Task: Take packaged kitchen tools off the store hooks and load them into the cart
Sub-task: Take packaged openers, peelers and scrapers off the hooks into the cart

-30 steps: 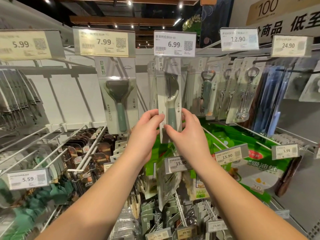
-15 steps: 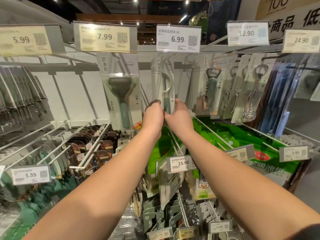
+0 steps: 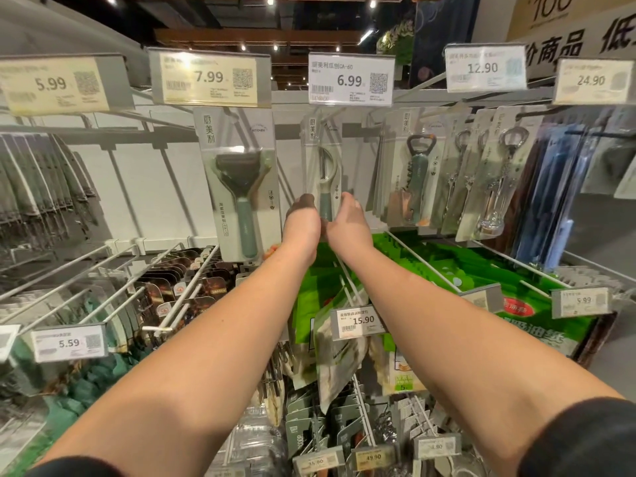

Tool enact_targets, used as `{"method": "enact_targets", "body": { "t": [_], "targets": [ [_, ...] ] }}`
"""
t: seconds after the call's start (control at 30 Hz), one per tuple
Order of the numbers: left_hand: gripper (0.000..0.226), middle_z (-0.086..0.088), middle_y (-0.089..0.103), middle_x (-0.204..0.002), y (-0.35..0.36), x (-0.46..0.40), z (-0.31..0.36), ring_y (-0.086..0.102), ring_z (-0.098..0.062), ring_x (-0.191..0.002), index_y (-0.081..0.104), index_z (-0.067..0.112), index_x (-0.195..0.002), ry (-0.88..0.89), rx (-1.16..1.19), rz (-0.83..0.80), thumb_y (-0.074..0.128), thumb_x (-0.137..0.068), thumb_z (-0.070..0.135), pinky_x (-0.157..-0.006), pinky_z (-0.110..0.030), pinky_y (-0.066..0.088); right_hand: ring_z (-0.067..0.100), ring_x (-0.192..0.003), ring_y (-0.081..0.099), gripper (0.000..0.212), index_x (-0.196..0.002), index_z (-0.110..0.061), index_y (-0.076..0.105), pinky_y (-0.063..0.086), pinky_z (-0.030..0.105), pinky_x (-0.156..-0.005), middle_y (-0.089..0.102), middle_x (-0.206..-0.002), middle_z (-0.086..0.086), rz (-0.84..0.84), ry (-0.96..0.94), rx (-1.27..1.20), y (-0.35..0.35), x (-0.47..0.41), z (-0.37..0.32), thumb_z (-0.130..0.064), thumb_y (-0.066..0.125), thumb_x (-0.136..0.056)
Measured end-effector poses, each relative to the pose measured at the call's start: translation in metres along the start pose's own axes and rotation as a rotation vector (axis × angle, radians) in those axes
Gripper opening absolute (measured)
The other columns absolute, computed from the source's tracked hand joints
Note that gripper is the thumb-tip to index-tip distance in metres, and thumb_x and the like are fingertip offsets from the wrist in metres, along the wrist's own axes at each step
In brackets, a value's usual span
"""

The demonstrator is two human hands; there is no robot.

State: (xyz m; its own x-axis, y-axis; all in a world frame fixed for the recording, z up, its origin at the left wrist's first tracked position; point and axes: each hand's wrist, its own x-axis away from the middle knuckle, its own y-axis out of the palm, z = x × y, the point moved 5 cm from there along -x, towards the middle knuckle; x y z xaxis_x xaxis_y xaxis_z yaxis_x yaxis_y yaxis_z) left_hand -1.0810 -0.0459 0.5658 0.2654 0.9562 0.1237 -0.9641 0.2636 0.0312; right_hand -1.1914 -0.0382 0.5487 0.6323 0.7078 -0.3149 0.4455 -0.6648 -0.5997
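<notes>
Arms outstretched, left hand [image 3: 303,220] and right hand [image 3: 347,218] pinch hanging peeler pack [image 3: 321,160].

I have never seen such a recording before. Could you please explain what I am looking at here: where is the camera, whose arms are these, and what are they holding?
The camera sits on a person's head and looks forward and down, so the two bare arms reaching out are that person's own. There is no machine here. In front is a shop wall with wire hooks, where packaged kitchen tools hang under price tags.

The left hand and the right hand meet at the lower end of a packaged peeler, hanging below the 6.99 price tag. Both appear to grip its bottom edge. To its left hangs a wider peeler pack; to its right, bottle opener packs. Lower down lie green packets. No cart is in view.
</notes>
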Motion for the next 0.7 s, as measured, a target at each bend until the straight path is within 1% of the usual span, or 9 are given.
{"method": "enact_targets", "body": {
  "t": [0.07,0.13,0.2,0.27,0.37,0.47,0.57,0.63,0.7],
  "targets": [
    [0.028,-0.009,0.051,-0.079,-0.003,0.006,0.002,0.045,-0.022,-0.067,0.049,0.014,-0.113,-0.039,-0.004,-0.021,0.034,-0.106,0.037,-0.065,-0.031,0.038,0.029,-0.143,0.037,0.088,-0.158,-0.013,0.017,0.039,0.042,-0.110,0.027,-0.161,0.008,-0.023,0.014,0.022,-0.002,0.004,-0.002,-0.033,0.070,-0.091],
    [0.035,-0.013,0.057,-0.103,-0.007,0.008,-0.003,0.054,-0.028,-0.084,0.051,0.012,-0.125,-0.055,-0.018,-0.040,0.034,-0.105,0.036,-0.083,-0.034,0.041,0.030,-0.138,0.043,0.091,-0.157,-0.014,0.021,0.044,0.042,-0.108,0.036,-0.155,0.008,-0.039,0.017,0.048,-0.005,0.011,-0.001,-0.038,0.073,-0.086],
    [0.040,-0.012,0.056,-0.127,-0.011,0.012,-0.009,0.055,-0.031,-0.109,0.052,0.009,-0.132,0.036,-0.074,-0.049,0.033,-0.105,0.032,-0.093,-0.036,0.041,0.031,-0.128,0.053,0.082,-0.152,-0.014,0.033,0.049,0.042,-0.102,0.047,-0.144,0.011,-0.029,0.013,0.082,-0.012,0.023,0.003,-0.038,0.072,-0.084],
    [0.037,-0.012,0.058,-0.130,-0.014,0.025,-0.015,0.054,-0.028,-0.110,0.058,0.010,-0.124,0.168,-0.144,-0.075,0.032,-0.105,0.028,-0.096,-0.037,0.042,0.031,-0.125,0.054,0.071,-0.148,-0.009,0.038,0.046,0.039,-0.100,0.051,-0.139,0.013,-0.037,0.005,0.124,-0.026,0.043,0.003,-0.034,0.069,-0.088],
    [0.041,-0.014,0.057,-0.135,-0.020,0.047,-0.019,0.053,-0.029,-0.121,0.059,0.008,-0.127,0.298,-0.271,-0.123,0.031,-0.105,0.028,-0.108,-0.041,0.040,0.029,-0.122,0.056,0.059,-0.142,-0.008,0.047,0.046,0.036,-0.096,0.055,-0.135,0.011,-0.028,-0.029,0.186,-0.053,0.073,0.003,-0.034,0.064,-0.092],
    [0.041,-0.002,0.061,-0.128,-0.034,0.076,-0.022,0.056,-0.021,-0.118,0.063,0.012,-0.125,0.419,-0.357,-0.200,0.037,-0.101,0.032,-0.105,-0.034,0.040,0.025,-0.119,0.057,0.052,-0.139,-0.011,0.051,0.044,0.033,-0.095,0.056,-0.134,0.007,-0.012,-0.075,0.222,-0.077,0.109,0.003,-0.034,0.062,-0.093],
    [0.033,0.000,0.067,-0.123,-0.064,0.107,-0.032,0.062,-0.018,-0.114,0.069,0.017,-0.121,0.484,-0.380,-0.202,0.048,-0.100,0.032,-0.104,-0.039,0.045,0.020,-0.111,0.057,0.046,-0.135,-0.012,0.056,0.042,0.029,-0.091,0.059,-0.129,0.005,-0.046,-0.143,0.266,-0.089,0.148,0.000,-0.033,0.061,-0.094],
    [0.028,0.001,0.071,-0.112,-0.091,0.134,-0.044,0.066,-0.016,-0.104,0.071,0.020,-0.115,0.474,-0.393,-0.195,0.052,-0.100,0.033,-0.097,-0.038,0.050,0.019,-0.110,0.057,0.044,-0.134,-0.013,0.057,0.040,0.027,-0.090,0.059,-0.128,0.004,-0.096,-0.205,0.287,-0.085,0.177,-0.006,-0.033,0.061,-0.095],
    [0.025,0.005,0.071,-0.108,-0.114,0.153,-0.058,0.065,-0.013,-0.101,0.071,0.024,-0.112,0.472,-0.466,-0.164,0.052,-0.100,0.034,-0.089,-0.030,0.048,0.020,-0.115,0.058,0.043,-0.134,-0.014,0.058,0.041,0.027,-0.093,0.060,-0.129,0.004,-0.135,-0.261,0.289,-0.077,0.199,-0.012,-0.033,0.060,-0.095]
  ]
}}
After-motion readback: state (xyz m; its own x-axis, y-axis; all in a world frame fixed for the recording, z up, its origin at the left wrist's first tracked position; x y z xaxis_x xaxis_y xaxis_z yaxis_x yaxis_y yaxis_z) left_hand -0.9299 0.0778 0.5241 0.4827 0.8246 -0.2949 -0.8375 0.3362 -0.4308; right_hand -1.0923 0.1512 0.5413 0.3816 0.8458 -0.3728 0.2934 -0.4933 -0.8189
